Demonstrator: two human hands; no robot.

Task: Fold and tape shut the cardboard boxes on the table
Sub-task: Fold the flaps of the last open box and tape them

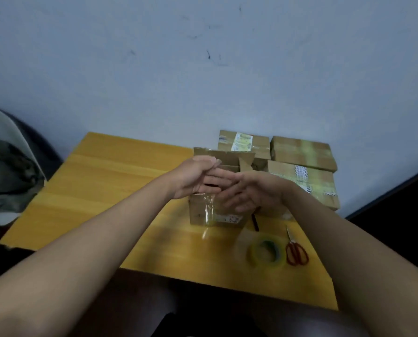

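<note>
while both hands meet over the open box [215, 212], left hand [195, 177] fingers straight, right hand [254, 193] fingers loosely spread, holding nothing

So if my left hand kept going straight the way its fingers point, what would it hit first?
Probably your right hand: the left hand points rightward over the open box, its fingers already overlapping the right fingers. Depth is unclear, so actual contact is uncertain.

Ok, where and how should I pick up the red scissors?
Take the scissors by the red loop handles, the near end, coming from above with the right hand. They lie flat, blades pointing away, just right of the tape roll.
</note>
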